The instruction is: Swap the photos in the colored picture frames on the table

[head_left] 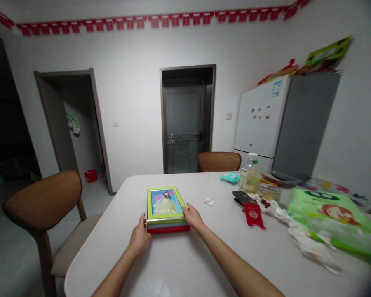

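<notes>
A stack of picture frames lies flat on the white table (173, 264). On top is a yellow-green picture frame (150, 206) around a print of a figure in a pale dress against blue and pink. Below it show a greyish-blue layer and a red picture frame (170, 229) at the bottom. My left hand (139, 237) grips the stack's near left corner, its fingertips partly hidden along the side. At the right edge, my right hand (194, 216) has its fingers closed round the side of the stack.
Right of the stack lie a crumpled tissue (208, 201), a dark phone (243, 198) and a red card (254, 215). Beyond are a bottle (250, 175), a glass jar (268, 192) and a green package (336, 210). Wooden chairs (46, 198) stand at the table's left and far side.
</notes>
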A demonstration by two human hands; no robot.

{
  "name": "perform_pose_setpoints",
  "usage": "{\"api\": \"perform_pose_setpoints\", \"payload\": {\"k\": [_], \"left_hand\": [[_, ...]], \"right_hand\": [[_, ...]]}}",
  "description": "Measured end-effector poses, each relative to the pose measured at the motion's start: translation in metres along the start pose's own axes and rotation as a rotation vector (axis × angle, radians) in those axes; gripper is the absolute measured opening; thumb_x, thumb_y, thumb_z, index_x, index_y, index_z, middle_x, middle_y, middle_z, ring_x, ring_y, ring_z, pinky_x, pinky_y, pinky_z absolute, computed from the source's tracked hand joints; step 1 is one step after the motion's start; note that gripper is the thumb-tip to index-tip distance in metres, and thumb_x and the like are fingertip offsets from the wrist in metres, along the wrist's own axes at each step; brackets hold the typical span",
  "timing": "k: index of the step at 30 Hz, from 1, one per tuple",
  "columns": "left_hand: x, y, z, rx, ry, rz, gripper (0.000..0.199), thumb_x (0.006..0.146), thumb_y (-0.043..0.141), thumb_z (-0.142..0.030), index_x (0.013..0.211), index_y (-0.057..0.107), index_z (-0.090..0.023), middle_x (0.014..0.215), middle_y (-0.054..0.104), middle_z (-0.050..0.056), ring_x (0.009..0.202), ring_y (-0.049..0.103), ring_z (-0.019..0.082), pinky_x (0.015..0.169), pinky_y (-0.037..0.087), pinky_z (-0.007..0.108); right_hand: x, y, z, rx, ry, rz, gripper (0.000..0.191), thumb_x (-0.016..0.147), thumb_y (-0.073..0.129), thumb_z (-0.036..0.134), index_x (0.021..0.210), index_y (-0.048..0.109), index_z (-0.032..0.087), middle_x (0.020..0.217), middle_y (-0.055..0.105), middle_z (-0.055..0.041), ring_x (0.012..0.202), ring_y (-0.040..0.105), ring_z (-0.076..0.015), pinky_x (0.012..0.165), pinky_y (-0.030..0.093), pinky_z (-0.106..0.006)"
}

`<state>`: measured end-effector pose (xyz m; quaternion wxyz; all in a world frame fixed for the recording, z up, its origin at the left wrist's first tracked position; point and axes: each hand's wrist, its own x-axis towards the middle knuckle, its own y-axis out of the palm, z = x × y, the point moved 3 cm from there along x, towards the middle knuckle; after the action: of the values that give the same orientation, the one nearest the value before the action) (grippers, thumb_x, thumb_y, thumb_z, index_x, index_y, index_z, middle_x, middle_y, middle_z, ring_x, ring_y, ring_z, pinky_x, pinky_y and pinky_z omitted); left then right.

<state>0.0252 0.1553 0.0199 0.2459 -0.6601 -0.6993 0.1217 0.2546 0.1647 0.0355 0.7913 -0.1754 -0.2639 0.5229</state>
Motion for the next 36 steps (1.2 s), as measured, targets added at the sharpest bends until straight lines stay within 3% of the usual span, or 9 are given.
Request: {"api": "perform_pose_setpoints", "payload": {"k": [4, 8, 11, 14, 20, 22, 26, 30, 36], "left_hand": [[-0.003, -0.029, -0.026, -0.128, -0.014, -0.132, 0.059, 0.063, 0.053, -0.007, 0.119, 0.036, -0.011, 0.071, 0.058, 0.0, 0.068, 0.056, 0.015, 0.065, 0.04, 0.024], [-0.019, -0.047, -0.106, -0.327, 0.133, -0.121, 0.067, 0.068, 0.052, -0.018, 0.128, 0.021, -0.023, 0.057, 0.045, -0.009, 0.053, 0.048, 0.009, 0.056, 0.039, 0.02], [-0.041, -0.05, -0.171, -0.785, 0.377, 0.105, 0.078, 0.063, 0.055, -0.015, 0.129, 0.016, -0.027, 0.055, 0.043, -0.011, 0.045, 0.041, 0.006, 0.05, 0.036, 0.018], [-0.059, -0.05, -0.203, -1.018, 0.448, 0.271, 0.084, 0.06, 0.058, -0.013, 0.13, 0.012, -0.025, 0.054, 0.044, -0.011, 0.043, 0.039, 0.006, 0.047, 0.036, 0.019], [-0.064, -0.036, -0.189, -1.064, 0.356, 0.282, 0.09, 0.057, 0.062, -0.015, 0.13, 0.012, -0.024, 0.05, 0.045, -0.013, 0.041, 0.041, 0.006, 0.045, 0.037, 0.02], [-0.059, -0.029, -0.179, -1.042, 0.258, 0.254, 0.086, 0.054, 0.067, -0.021, 0.126, 0.021, -0.023, 0.05, 0.048, -0.012, 0.04, 0.042, 0.006, 0.044, 0.035, 0.018], [-0.046, -0.024, -0.165, -0.985, 0.048, 0.249, 0.046, 0.06, 0.058, -0.055, 0.078, 0.053, -0.013, 0.041, 0.047, -0.007, 0.031, 0.035, 0.003, 0.034, 0.022, 0.016], [-0.04, -0.028, -0.168, -0.954, -0.041, 0.36, 0.062, 0.065, 0.029, -0.073, 0.044, 0.041, -0.017, 0.03, 0.039, -0.004, 0.024, 0.028, 0.003, 0.03, 0.012, 0.017], [-0.044, -0.03, -0.173, -0.963, -0.05, 0.411, 0.068, 0.065, 0.019, -0.076, 0.039, 0.039, -0.017, 0.028, 0.035, -0.005, 0.023, 0.024, 0.003, 0.031, 0.011, 0.017]], "right_hand": [[-0.009, -0.018, 0.036, 0.076, -0.137, -0.084, 0.056, 0.069, 0.041, 0.02, 0.125, 0.035, 0.011, 0.076, 0.057, -0.0034, 0.067, 0.051, -0.0136, 0.066, 0.038, -0.024], [-0.042, -0.04, 0.115, 0.593, -0.435, 0.001, 0.067, 0.069, 0.044, 0.019, 0.131, 0.02, 0.019, 0.053, 0.037, 0.0091, 0.046, 0.035, -0.0069, 0.049, 0.033, -0.019], [-0.07, -0.058, 0.163, 0.933, -0.554, 0.116, 0.073, 0.067, 0.045, 0.015, 0.132, 0.012, 0.026, 0.052, 0.038, 0.0106, 0.044, 0.033, -0.0056, 0.046, 0.031, -0.018], [-0.086, -0.068, 0.179, 1.093, -0.54, 0.193, 0.074, 0.065, 0.045, 0.011, 0.131, 0.016, 0.028, 0.049, 0.039, 0.0111, 0.042, 0.032, -0.0053, 0.042, 0.029, -0.018], [-0.089, -0.06, 0.158, 1.148, -0.421, 0.229, 0.073, 0.063, 0.049, 0.011, 0.129, 0.021, 0.027, 0.047, 0.041, 0.0118, 0.04, 0.033, -0.005, 0.04, 0.027, -0.017], [-0.086, -0.053, 0.148, 1.183, -0.327, 0.223, 0.065, 0.064, 0.051, 0.014, 0.124, 0.029, 0.025, 0.046, 0.042, 0.0113, 0.039, 0.035, -0.0052, 0.04, 0.028, -0.017], [-0.078, -0.043, 0.136, 1.268, 0.002, 0.221, 0.024, 0.068, 0.051, 0.037, 0.079, 0.054, 0.016, 0.045, 0.044, 0.0074, 0.035, 0.036, -0.0045, 0.035, 0.025, -0.017], [-0.074, -0.048, 0.148, 1.201, 0.069, 0.279, 0.051, 0.069, 0.04, 0.06, 0.042, 0.036, 0.017, 0.032, 0.035, 0.0062, 0.026, 0.026, -0.0033, 0.03, 0.016, -0.017], [-0.076, -0.047, 0.164, 1.027, 0.059, 0.437, 0.059, 0.065, 0.03, 0.072, 0.039, 0.028, 0.019, 0.028, 0.027, 0.0072, 0.024, 0.018, -0.0031, 0.03, 0.01, -0.017]]}}
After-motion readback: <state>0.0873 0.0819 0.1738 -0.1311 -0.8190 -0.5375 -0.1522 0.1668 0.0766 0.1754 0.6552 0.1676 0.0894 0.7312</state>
